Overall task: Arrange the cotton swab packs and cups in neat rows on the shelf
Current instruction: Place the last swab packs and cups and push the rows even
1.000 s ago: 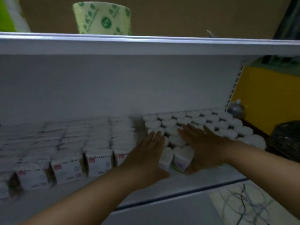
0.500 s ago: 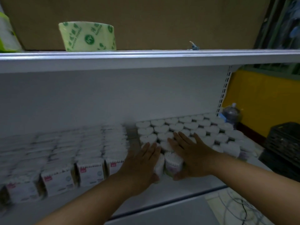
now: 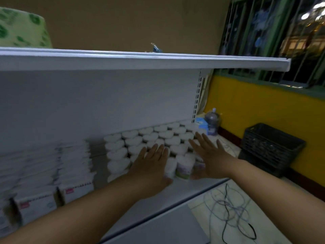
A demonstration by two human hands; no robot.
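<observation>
The left hand (image 3: 151,164) and right hand (image 3: 209,155) were moved apart along the front cups (image 3: 183,167), toward 3 o'clock. Each grip was kept spread flat, so that row seemed nearly squared.

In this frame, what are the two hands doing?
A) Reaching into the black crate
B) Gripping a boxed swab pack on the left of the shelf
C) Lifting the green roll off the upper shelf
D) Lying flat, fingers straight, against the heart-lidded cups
D: the left hand and the right hand both lie with straight fingers on the block of heart-lidded cups, to the right of the boxed swab packs.
</observation>
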